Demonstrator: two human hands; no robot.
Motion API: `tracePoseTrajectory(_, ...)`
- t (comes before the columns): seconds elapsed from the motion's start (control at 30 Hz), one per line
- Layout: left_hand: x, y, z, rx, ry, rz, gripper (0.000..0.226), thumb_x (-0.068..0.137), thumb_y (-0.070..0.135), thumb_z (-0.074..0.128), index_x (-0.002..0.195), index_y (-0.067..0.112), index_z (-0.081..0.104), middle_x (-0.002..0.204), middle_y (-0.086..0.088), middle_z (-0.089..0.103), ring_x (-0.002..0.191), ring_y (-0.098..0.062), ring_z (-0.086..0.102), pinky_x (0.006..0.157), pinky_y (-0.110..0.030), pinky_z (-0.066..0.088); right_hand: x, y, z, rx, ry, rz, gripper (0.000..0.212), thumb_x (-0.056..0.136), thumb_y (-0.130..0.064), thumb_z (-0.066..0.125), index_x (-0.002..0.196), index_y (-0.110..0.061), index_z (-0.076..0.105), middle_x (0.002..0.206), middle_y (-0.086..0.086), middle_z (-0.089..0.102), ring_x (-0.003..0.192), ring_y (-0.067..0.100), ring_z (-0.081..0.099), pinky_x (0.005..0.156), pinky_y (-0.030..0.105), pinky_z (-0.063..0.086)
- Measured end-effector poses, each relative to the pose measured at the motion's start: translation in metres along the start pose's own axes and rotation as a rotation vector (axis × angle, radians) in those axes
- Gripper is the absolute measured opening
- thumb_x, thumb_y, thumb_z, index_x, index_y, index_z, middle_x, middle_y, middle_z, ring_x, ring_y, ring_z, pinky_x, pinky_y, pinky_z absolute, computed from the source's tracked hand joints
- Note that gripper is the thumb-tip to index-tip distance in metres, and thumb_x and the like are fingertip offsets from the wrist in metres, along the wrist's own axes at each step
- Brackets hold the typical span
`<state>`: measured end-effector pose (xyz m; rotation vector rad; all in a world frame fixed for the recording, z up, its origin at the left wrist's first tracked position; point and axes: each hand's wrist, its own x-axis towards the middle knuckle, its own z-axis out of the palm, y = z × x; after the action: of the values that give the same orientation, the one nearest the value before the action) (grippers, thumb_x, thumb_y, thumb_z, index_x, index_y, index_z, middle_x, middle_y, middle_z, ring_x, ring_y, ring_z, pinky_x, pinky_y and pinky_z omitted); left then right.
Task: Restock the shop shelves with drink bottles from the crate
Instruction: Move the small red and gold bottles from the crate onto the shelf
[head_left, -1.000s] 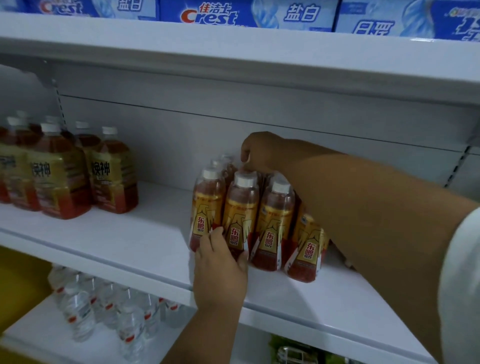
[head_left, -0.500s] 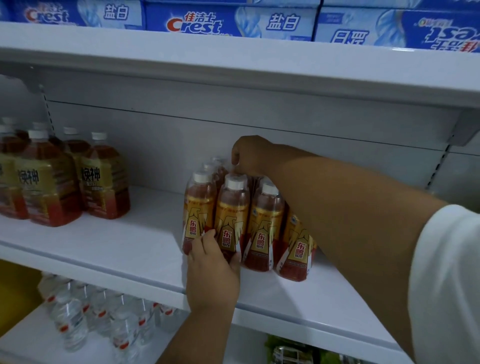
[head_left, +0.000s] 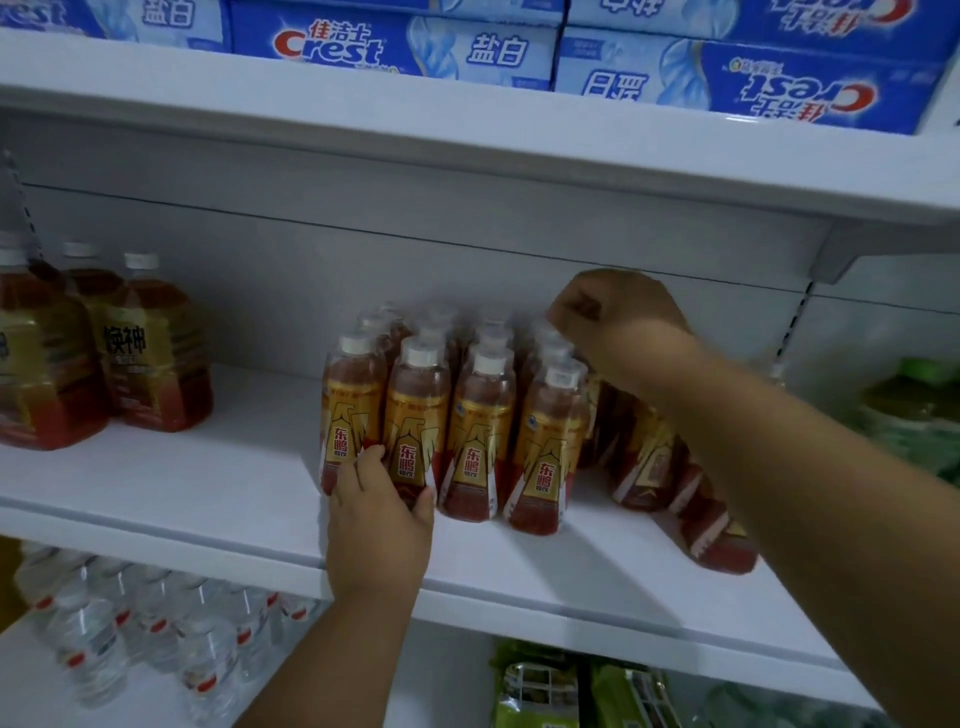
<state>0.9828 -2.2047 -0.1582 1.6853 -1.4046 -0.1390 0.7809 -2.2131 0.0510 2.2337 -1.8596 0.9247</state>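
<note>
Shelf, white, under toothpaste boxes, above water bottles.

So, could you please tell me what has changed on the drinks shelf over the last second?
The right hand has moved from the tops near the middle of the small orange drink bottles to their rear right corner. The front row now shows four upright bottles squared up, where the rightmost leaned before. The left hand still grips the front-left bottles. The large bottles at left have not moved.

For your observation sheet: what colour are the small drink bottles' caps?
White, clearest in the head view on the front-row bottle caps.
</note>
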Motion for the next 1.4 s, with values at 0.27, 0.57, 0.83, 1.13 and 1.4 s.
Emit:
tracePoseTrajectory(0.27, -0.008, 0.002, -0.006, -0.2, 0.008, 0.029, 0.045, 0.082, 0.021, 0.081, 0.117, 0.013, 0.053, 0.112, -0.006, 0.059, 0.096, -0.026, 0.064, 0.082, -0.049, 0.058, -0.058, 0.043, 0.049, 0.197, -0.023, 0.151, 0.051, 0.083, -0.054, 0.073, 0.122, -0.024, 0.057, 0.097, -0.012, 0.06, 0.089, 0.014, 0.062, 0.064, 0.024, 0.044)
tracePoseTrajectory(0.57, -0.069, 0.006, -0.002, -0.367, -0.075, 0.108, 0.05, 0.082, 0.017, 0.08, 0.115, 0.035, 0.046, 0.104, 0.011, 0.054, 0.092, -0.002, 0.054, 0.076, -0.028, 0.049, -0.053, 0.059, 0.071, 0.301, 0.01, 0.172, 0.057, 0.084, -0.047, 0.077, 0.129, -0.02, 0.054, 0.103, -0.008, 0.068, 0.093, 0.019, 0.067, 0.072, 0.032, 0.056)
tracePoseTrajectory(0.83, -0.062, 0.018, -0.01, -0.357, -0.075, 0.136, 0.044, 0.084, 0.019, 0.079, 0.115, 0.03, 0.049, 0.103, 0.01, 0.055, 0.089, -0.002, 0.055, 0.076, -0.019, 0.047, -0.06, 0.054, 0.072, 0.305, 0.03, 0.204, 0.054, 0.084, -0.049, 0.076, 0.123, -0.019, 0.055, 0.094, -0.008, 0.065, 0.082, 0.015, 0.065, 0.069, 0.033, 0.057)
tracePoseTrajectory(1.13, -0.065, 0.042, -0.007, -0.404, -0.077, 0.176, 0.043, 0.085, 0.019, 0.079, 0.115, 0.029, 0.05, 0.098, 0.011, 0.056, 0.088, -0.006, 0.056, 0.077, -0.021, 0.047, -0.082, 0.047, 0.087, 0.337, -0.07, 0.343, 0.047, 0.088, -0.043, 0.074, 0.119, -0.018, 0.049, 0.11, 0.001, 0.067, 0.105, 0.026, 0.068, 0.083, 0.038, 0.056)
tracePoseTrajectory(1.4, -0.081, 0.042, -0.07, -0.407, -0.061, 0.272, 0.026, 0.088, 0.01, 0.068, 0.101, 0.029, 0.056, 0.098, 0.011, 0.058, 0.086, 0.0, 0.057, 0.074, -0.015, 0.045, -0.159, -0.02, 0.076, 0.466, 0.128, 0.321, 0.023, 0.094, -0.038, 0.066, 0.107, -0.022, 0.055, 0.085, -0.006, 0.061, 0.074, 0.01, 0.06, 0.064, 0.032, 0.053)
